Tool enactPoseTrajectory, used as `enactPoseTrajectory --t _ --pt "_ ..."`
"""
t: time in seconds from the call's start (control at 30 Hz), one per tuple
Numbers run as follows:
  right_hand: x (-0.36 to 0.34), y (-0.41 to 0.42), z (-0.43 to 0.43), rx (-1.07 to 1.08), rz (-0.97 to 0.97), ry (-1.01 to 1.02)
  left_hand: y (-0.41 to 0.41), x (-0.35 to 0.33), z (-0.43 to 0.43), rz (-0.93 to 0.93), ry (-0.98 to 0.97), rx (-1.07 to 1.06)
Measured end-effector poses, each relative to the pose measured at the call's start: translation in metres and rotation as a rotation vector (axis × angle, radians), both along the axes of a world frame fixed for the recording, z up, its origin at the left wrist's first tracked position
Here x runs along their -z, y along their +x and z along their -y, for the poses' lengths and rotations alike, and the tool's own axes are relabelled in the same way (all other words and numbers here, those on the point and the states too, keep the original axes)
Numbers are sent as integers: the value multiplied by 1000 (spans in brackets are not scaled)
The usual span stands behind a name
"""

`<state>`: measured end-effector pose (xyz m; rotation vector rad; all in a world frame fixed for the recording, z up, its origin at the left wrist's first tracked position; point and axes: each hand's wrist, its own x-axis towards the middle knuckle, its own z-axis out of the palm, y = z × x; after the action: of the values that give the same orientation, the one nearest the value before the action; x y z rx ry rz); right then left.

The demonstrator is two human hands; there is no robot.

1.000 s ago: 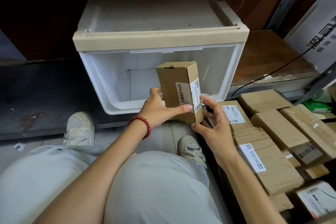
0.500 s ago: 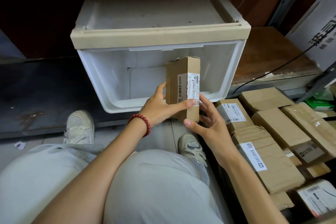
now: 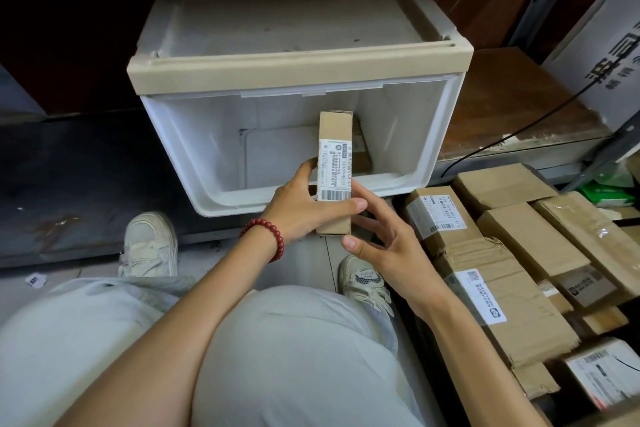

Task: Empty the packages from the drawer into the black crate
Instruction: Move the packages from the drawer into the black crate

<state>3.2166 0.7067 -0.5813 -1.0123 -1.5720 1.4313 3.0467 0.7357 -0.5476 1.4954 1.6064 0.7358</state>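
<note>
Rotated since the earlier frames, the long brown cardboard package with a white shipping label (image 3: 335,163) now stands upright with its narrow labelled face square to the camera, where before it showed corner-on. It is held in the air over the front rim of the white plastic drawer with a beige top (image 3: 166,135), not resting in it.

Left to right. The left grip (image 3: 304,208), a bare hand with a red bead bracelet (image 3: 265,239) at the wrist, has firm hold of the package's lower half. Its thumb lies across the front face and its fingers wrap round the left side, so this hand evidently carries the weight. The right grip (image 3: 388,246) is loose, with fingers spread and thumb free below the package's bottom edge. Whether the fingertips touch the lower right edge cannot be told. It likely steadies the turn, or is placed to receive the package.

At far right lies a pile of brown cardboard parcels (image 3: 498,315), presumably in the black crate, whose walls cannot be made out. Judgement: the label was probably brought forward for reading before transfer to the right.
</note>
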Motion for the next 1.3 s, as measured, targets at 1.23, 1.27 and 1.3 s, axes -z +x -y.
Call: enactPoseTrajectory --t 1.23,1.27,1.3 --pt "-11 174 28 942 -349 -170 224 -44 -49 -160 49 561" --pt "-5 184 33 996 -359 -179 242 -40 -46 -185 80 580" --pt "0 195 37 1045 -368 -188 259 -34 -42 -196 117 594"
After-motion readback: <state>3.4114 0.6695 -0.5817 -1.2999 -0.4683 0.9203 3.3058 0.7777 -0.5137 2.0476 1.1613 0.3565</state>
